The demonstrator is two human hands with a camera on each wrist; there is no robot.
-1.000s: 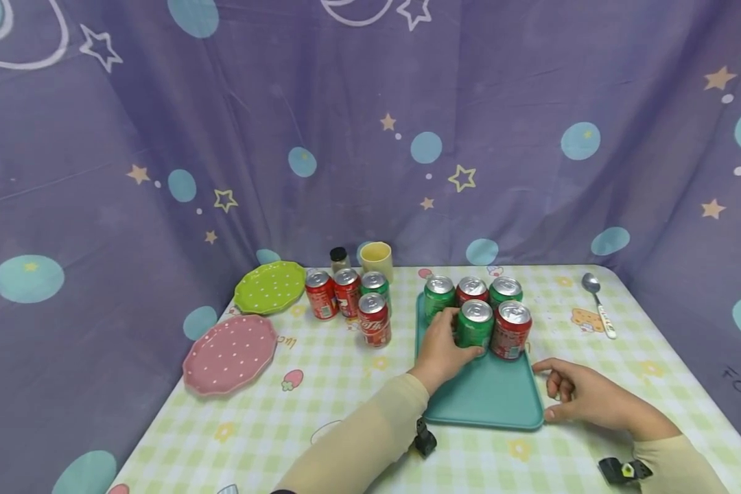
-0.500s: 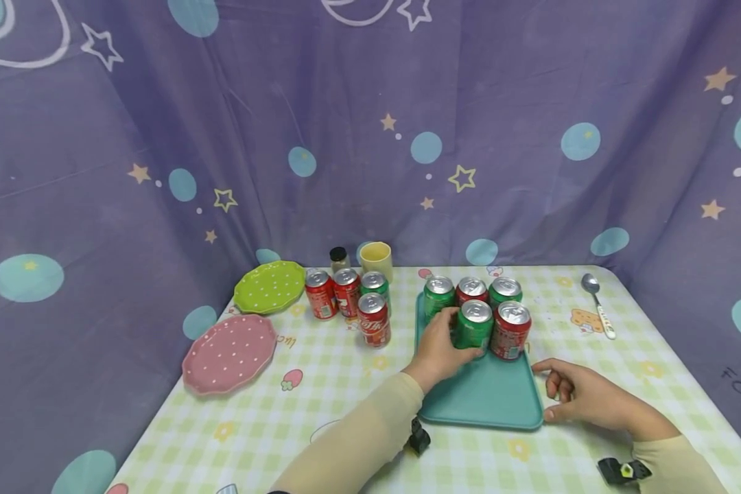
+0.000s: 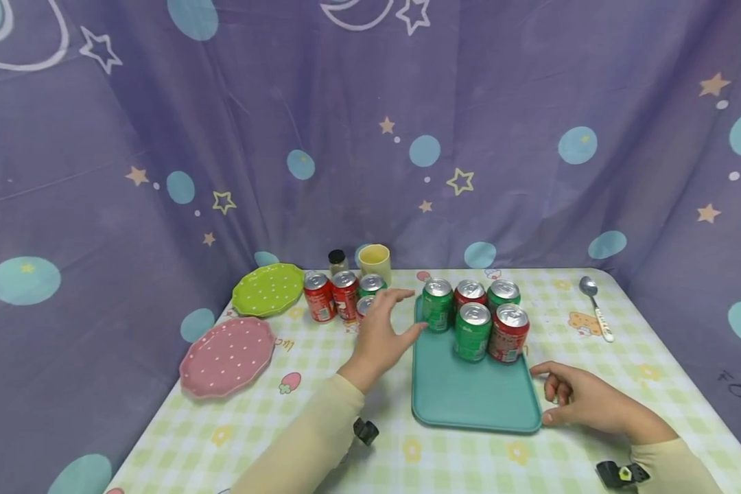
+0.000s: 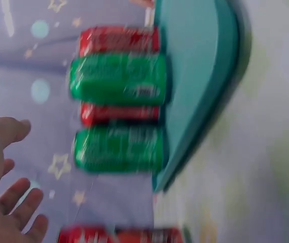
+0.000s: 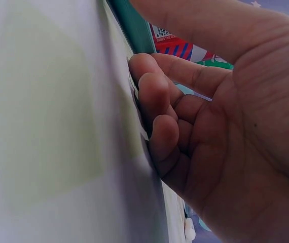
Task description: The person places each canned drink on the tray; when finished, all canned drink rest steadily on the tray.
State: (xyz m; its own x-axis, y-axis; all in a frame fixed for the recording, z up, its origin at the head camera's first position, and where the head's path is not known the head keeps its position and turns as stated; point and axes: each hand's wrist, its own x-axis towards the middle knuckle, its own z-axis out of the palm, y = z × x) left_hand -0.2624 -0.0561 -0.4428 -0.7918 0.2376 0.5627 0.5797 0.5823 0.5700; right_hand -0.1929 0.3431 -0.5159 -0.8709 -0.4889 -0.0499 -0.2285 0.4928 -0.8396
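Observation:
In the head view my left hand is off the tray's left side, fingers spread and holding nothing. It partly covers a red soda can in the left group. On the teal tray several cans stand upright in two rows: a front green can, a front red can, a back-left green can, a red can and a back-right green can. My right hand rests on the table by the tray's right edge, index fingertip and thumb at the rim, other fingers loosely curled.
Left of the tray stand two red cans and another green can. Behind them are a black-capped jar and a yellow cup. A green plate and pink plate lie left; a spoon lies far right.
My left hand has let go of the front green can and moved left, off the tray. That can stays upright beside the front red can. The right hand has stayed put.

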